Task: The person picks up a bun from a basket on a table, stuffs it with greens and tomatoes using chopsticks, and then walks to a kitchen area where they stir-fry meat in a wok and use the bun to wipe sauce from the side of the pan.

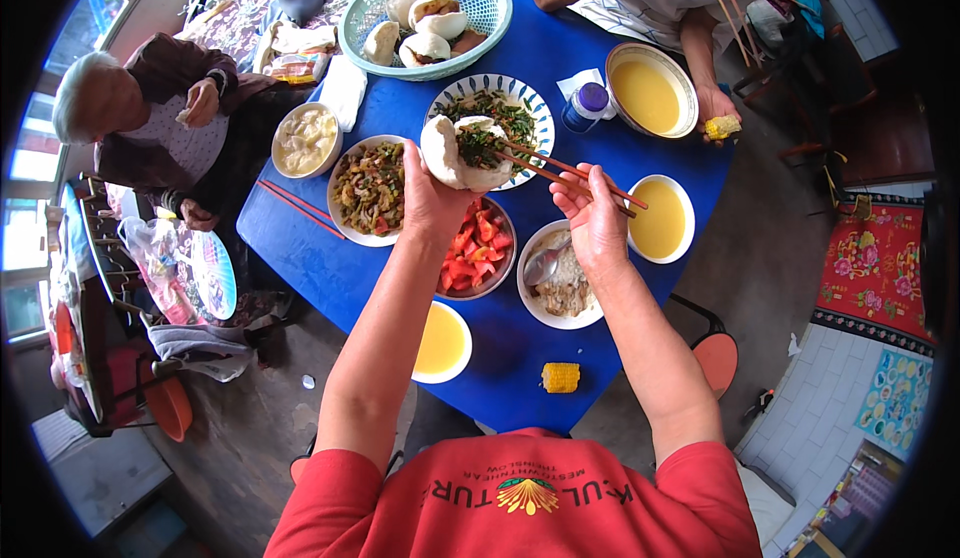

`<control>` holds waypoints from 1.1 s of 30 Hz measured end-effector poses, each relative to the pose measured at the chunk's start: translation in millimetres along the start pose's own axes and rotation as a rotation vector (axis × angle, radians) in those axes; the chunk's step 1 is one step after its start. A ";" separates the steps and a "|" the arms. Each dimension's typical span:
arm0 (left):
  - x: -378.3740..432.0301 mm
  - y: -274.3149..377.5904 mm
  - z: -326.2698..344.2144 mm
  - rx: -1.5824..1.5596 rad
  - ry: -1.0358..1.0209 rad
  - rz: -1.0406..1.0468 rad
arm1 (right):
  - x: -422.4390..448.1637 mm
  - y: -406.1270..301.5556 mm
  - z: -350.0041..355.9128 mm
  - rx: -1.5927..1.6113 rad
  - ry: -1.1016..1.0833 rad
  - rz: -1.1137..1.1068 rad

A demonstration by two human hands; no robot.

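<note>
My left hand (439, 202) holds a split white steamed bun (446, 154) with chopped greens inside, above the edge of a patterned plate of greens (525, 108). In my right hand (592, 217) is a pair of reddish-brown chopsticks (559, 172), their tips at the filling in the bun. Below my left hand stands a metal bowl of cut tomatoes (474, 250). A bowl of rice porridge (562, 295) with a spoon (541, 264) sits under my right wrist. Left of my left hand lies a plate of chopped vegetables (369, 190).
The blue table (300, 220) also bears bowls of yellow soup (660, 217), a bowl of dumplings (306, 140), a basket of buns (425, 18), a purple-capped jar (589, 106), red chopsticks (301, 209) and a corn piece (561, 378). One person sits left, another across at right holding chopsticks and corn.
</note>
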State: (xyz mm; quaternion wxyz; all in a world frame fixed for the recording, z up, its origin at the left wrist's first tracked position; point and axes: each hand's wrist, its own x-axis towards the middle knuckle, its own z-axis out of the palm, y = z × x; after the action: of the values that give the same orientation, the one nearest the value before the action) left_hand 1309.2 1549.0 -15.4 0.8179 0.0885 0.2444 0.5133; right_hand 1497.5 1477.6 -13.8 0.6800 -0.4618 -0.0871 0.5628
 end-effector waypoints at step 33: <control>-78.8 -32.5 -34.2 0.287 0.371 0.342 | -172.6 34.7 -14.7 -0.049 -0.088 0.019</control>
State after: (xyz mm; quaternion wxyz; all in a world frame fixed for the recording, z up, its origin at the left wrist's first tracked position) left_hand 1290.4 1460.9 -33.5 0.6398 0.1480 0.4416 0.6113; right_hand 1422.4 1321.8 22.1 0.6586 -0.4541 -0.1264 0.5866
